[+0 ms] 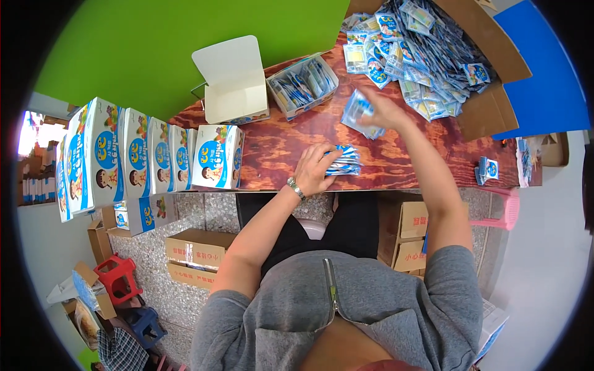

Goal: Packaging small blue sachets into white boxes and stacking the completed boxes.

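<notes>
My left hand (314, 168), with a watch at its wrist, rests near the front edge of the reddish wooden table. Its fingers are closed on a stack of small blue-and-white packets (346, 162). Farther back and to the right, my right hand (382, 111) is smeared by motion and grips a clear-and-blue packet (356, 113) above the table. Just beyond lies a large heap of similar packets (427, 59), spilling from a tipped cardboard carton (495, 114). An open box (303, 105) filled with packets stands left of my right hand.
Next to the filled box is a white box (235, 102) with its lid raised. Several closed printed boxes (213, 157) line the table's left end. A small packet bundle (487, 170) lies near the right end. Cartons (195, 253) and a red stool (117, 278) stand on the floor.
</notes>
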Available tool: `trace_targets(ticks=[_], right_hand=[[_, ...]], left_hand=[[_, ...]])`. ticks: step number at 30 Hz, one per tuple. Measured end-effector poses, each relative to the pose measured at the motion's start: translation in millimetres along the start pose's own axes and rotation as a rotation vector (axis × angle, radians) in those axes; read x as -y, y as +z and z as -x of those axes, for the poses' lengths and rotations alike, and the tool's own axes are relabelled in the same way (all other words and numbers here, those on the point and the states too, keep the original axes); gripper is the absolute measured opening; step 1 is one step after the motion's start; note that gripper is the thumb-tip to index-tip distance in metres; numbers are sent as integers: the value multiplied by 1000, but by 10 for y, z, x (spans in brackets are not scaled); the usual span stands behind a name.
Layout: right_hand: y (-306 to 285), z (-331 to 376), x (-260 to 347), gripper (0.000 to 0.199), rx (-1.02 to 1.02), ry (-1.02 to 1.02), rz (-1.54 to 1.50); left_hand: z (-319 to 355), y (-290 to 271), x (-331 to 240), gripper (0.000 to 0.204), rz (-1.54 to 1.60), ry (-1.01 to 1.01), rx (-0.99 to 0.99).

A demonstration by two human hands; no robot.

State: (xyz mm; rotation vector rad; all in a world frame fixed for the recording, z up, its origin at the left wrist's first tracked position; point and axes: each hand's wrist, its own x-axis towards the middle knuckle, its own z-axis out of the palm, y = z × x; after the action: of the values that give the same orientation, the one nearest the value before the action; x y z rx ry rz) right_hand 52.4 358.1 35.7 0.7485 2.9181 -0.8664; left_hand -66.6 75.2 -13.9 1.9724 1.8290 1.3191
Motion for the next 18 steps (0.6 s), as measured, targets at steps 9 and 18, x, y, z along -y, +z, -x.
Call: trace_targets(ticks=[9, 18], right_hand=[[93, 162, 661, 67, 143, 121, 395], [277, 223, 760, 68, 131, -226, -121]], left_hand=[[-25, -29, 2, 65, 42, -1, 9], [18, 31, -36, 67, -111, -22, -122]])
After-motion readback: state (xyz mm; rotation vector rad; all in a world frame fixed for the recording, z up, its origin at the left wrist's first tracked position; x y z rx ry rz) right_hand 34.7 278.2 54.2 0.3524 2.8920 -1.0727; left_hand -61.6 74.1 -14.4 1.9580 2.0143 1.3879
